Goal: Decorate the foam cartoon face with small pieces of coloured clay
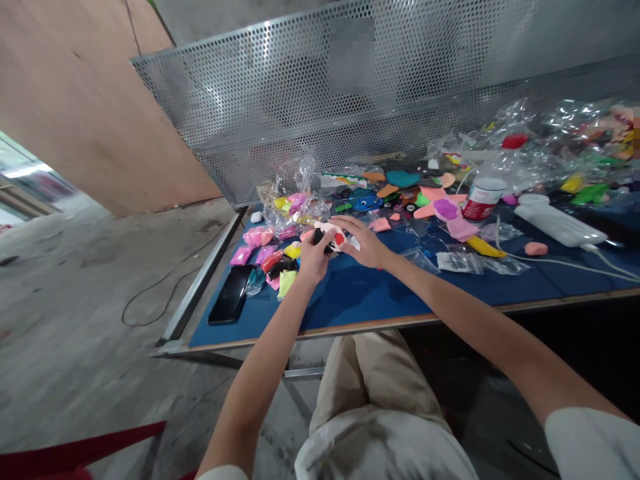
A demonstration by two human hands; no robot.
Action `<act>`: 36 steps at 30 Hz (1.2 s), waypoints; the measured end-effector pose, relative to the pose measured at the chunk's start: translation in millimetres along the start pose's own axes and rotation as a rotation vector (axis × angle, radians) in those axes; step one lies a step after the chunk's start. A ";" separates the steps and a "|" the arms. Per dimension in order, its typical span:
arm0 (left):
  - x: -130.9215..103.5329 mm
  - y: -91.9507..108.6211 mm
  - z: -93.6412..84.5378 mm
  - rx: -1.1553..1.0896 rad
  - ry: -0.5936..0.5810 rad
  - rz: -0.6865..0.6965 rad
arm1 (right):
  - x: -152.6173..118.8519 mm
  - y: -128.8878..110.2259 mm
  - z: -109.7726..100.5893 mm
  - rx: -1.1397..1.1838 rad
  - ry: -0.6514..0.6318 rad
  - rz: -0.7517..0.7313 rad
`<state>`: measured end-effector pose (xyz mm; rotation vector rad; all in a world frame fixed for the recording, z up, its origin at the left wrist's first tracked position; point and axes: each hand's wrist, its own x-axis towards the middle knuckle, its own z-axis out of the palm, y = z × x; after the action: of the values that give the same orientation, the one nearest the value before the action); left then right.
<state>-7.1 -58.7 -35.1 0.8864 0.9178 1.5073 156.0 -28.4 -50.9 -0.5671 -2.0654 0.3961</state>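
Between my two hands is a small figure (340, 240) in white, black and red, which looks like soft modelling clay. My left hand (315, 259) grips its left side, thumb on the front. From the right, my right hand (369, 245) closes on it with fingers over the top and thumb near the red part. Both hands are above the blue tabletop (345, 303). Left of them lie several small clay packets, among them a yellow-green one (287, 284) and a purple one (241, 255). Fingers hide part of the figure.
A black phone (230, 295) lies at the table's left end. To the right stand a red-and-white tin (484, 199) and a white power strip (560, 223) with cables. Clay pieces and clear wrappers crowd the back, before a perforated metal panel (280, 87).
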 end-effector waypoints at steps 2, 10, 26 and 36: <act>0.2 0.8 -0.6 0.005 -0.008 0.002 | 0.2 -0.9 -0.3 0.004 0.000 0.008; 2.5 -1.6 -2.6 0.014 0.000 0.052 | -0.5 -0.8 4.5 -0.026 -0.005 -0.014; 1.1 -0.2 0.6 -0.044 -0.005 0.126 | -7.1 6.3 16.2 -0.126 -0.025 0.010; -0.4 1.6 2.6 -0.114 0.037 0.071 | -7.3 4.4 20.2 -0.191 -0.042 0.030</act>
<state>-5.4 -59.1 -32.6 0.8187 0.8259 1.6250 143.2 -29.7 -68.6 -0.7101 -2.1508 0.2306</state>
